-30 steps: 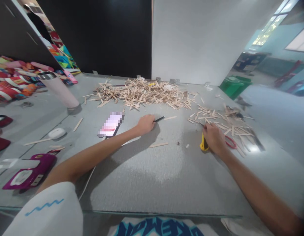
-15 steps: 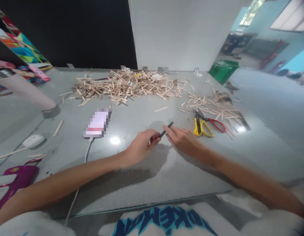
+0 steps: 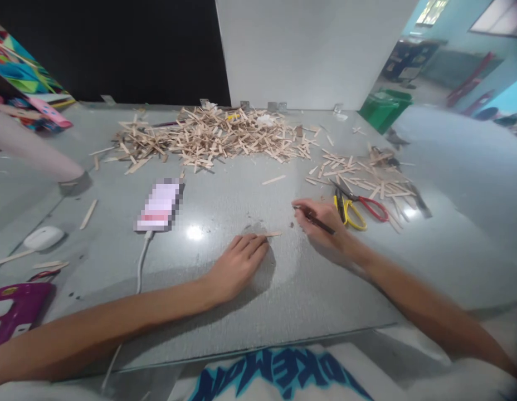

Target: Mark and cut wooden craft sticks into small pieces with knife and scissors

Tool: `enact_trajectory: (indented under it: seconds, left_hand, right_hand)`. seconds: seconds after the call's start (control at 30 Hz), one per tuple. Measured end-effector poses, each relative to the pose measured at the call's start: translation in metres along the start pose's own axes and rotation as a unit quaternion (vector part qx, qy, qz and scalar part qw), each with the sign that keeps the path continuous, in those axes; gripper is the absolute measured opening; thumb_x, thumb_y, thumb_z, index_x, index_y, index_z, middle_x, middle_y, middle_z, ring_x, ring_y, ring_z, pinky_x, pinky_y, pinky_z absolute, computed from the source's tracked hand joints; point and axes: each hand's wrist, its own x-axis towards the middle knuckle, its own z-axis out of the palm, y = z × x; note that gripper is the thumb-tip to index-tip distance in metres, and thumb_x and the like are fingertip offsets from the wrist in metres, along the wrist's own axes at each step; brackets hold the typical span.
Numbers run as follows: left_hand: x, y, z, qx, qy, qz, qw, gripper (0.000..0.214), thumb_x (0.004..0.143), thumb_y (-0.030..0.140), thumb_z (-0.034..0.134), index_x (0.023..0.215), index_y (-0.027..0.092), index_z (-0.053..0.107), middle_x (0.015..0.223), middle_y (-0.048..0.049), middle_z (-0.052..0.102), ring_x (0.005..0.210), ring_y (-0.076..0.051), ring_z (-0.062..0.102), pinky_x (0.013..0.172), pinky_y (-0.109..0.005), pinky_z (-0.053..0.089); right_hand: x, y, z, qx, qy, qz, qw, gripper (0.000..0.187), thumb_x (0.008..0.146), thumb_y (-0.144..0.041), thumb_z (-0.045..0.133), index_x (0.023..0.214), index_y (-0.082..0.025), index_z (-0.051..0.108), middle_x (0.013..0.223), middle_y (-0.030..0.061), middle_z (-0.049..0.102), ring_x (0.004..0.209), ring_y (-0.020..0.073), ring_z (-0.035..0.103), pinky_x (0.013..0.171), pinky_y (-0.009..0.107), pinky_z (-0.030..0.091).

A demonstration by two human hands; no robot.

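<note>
My left hand (image 3: 240, 262) rests low on the table with its fingers together over a small wooden stick (image 3: 274, 234). Only the stick's right end pokes out past the fingertips; the rest is hidden beneath them. To the right, my right hand (image 3: 319, 223) is closed round a dark pen (image 3: 321, 224) in a writing grip. The pen's tip points up and to the left, apart from the stick. Just beyond my right hand lie yellow-handled cutters (image 3: 354, 216) and red-handled scissors (image 3: 373, 207).
A large heap of wooden sticks (image 3: 216, 136) lies along the back, with a smaller pile (image 3: 362, 175) at right. On the left are a phone (image 3: 160, 205) on a white cable (image 3: 141, 262), a white mouse-like object (image 3: 44, 238), a purple glue gun (image 3: 27, 306) and a pale bottle (image 3: 37, 147).
The pen, earlier between both hands, is now in my right hand alone, which has turned and moved right. My left hand has come down onto the small wooden stick.
</note>
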Motion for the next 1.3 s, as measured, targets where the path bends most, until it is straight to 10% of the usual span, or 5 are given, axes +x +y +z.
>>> enact_trajectory:
  seconds: [0.4,0.77,1.3]
  left_hand:
    - [0.006,0.011,-0.004,0.03,-0.003,0.064,0.998,0.039,0.098,0.003,0.055,0.135,0.006,0.065,0.152,-0.0212,0.065,0.132,-0.037,0.063,0.102,-0.05,0.054]
    - [0.004,0.02,-0.006,0.123,-0.035,0.074,0.989,0.051,0.093,-0.004,0.042,0.14,-0.002,0.061,0.151,-0.0262,0.065,0.087,-0.027,0.078,0.058,-0.038,0.062]
    - [0.001,0.021,-0.006,0.137,-0.044,0.086,0.986,0.052,0.089,0.0,0.046,0.139,-0.005,0.062,0.147,-0.0333,0.065,0.066,-0.023,0.077,0.042,-0.032,0.053]
  right_hand:
    - [-0.004,-0.014,0.023,0.296,-0.193,0.182,0.918,0.037,0.098,-0.053,0.074,0.081,-0.022,0.065,0.066,0.0009,0.07,0.053,0.0147,0.066,0.045,0.023,0.049]
    - [-0.003,-0.021,0.04,0.242,-0.169,0.122,0.947,0.039,0.104,-0.035,0.061,0.069,-0.021,0.057,0.054,-0.0035,0.06,0.044,0.0089,0.054,0.045,0.022,0.039]
    - [-0.004,-0.018,0.043,0.253,-0.181,0.135,0.941,0.04,0.105,-0.038,0.062,0.069,-0.021,0.057,0.055,-0.0033,0.062,0.043,0.0087,0.054,0.046,0.022,0.041]
